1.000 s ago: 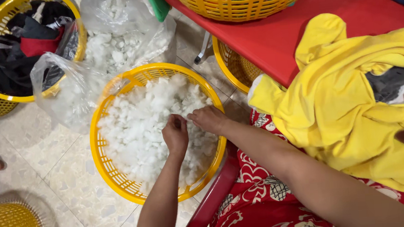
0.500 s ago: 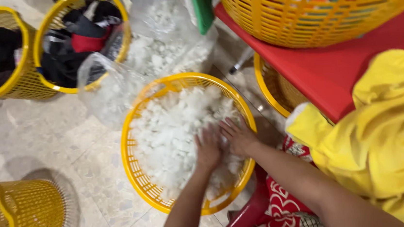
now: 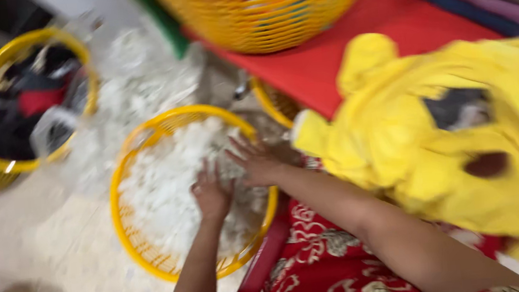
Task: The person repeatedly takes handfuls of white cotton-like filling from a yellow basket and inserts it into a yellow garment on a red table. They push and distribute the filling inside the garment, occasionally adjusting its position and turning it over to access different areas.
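Left hand (image 3: 212, 196): fingers curled, pressed into the white scraps (image 3: 169, 185); a firm grasp cannot be told through the blur.
Right hand (image 3: 260, 162): fingers spread wide, palm down on the scraps.
Arms: both reach up from the lower frame, the right forearm crossing over red patterned cloth (image 3: 320, 266).
Scraps: loose fluffy white pile filling the round yellow basket (image 3: 131, 238), left of centre on the floor.
Nearby: yellow garment (image 3: 395, 128) on a red table (image 3: 351, 50), right.

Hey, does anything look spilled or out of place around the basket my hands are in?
Nothing clearly spilled. Both hands, left hand and right hand, are in white stuffing inside the yellow basket. More white material lies beyond it, too blurred to tell if it is bagged.
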